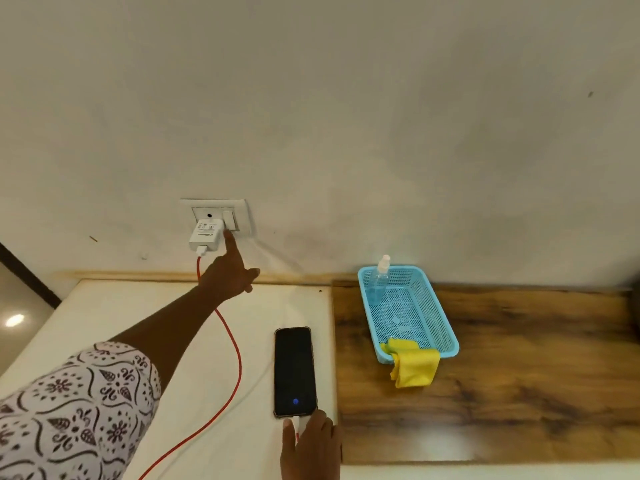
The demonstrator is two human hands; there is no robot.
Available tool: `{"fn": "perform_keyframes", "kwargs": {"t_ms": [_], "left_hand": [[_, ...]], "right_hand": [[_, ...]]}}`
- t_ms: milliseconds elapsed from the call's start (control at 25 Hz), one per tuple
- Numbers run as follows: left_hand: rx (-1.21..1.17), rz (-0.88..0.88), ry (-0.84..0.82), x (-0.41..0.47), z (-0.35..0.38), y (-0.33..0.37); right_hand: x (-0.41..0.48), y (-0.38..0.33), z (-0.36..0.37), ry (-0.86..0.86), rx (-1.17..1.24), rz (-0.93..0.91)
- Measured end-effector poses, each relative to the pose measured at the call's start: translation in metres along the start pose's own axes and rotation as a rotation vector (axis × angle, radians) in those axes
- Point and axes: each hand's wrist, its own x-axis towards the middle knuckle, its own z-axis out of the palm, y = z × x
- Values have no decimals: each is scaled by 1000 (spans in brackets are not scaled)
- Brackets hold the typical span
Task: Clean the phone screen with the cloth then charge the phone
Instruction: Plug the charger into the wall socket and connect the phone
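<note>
A black phone [295,370] lies face up on the white surface, a small blue dot lit near its lower end. My right hand [310,448] pinches the white plug of the red cable [235,344] at the phone's bottom edge. The cable runs up to a white charger [205,234] seated in the wall socket plate [239,206]. My left hand [231,271] reaches up, its index fingertip touching the switch [229,220] beside the charger. The yellow cloth [414,365] hangs over the near rim of a blue basket [446,327].
A clear spray bottle [380,275] stands in the basket's far corner. The basket rests on a dark wooden board [536,375] to the right of the white surface [104,313]. The pale wall rises right behind both.
</note>
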Motion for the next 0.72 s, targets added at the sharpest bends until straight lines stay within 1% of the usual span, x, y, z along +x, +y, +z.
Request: {"fn": "perform_keyframes", "kwargs": {"t_ms": [120, 240, 360, 480, 560, 640, 720], "left_hand": [[33, -22, -38, 12, 1, -6], [9, -49, -38, 19, 5, -4], [-41, -62, -21, 23, 12, 3], [-148, -143, -59, 24, 15, 12], [-203, -162, -56, 21, 16, 13], [-188, -154, -52, 17, 11, 12], [-172, -202, -61, 10, 3, 13]], "right_hand": [[1, 3, 5, 26, 32, -16], [0, 3, 6, 44, 32, -27], [3, 4, 6, 24, 18, -46], [1, 6, 5, -4, 12, -78], [-2, 5, 1, -7, 26, -67], [-5, 3, -3, -31, 14, -45], [-4, 1, -6, -89, -10, -44]]}}
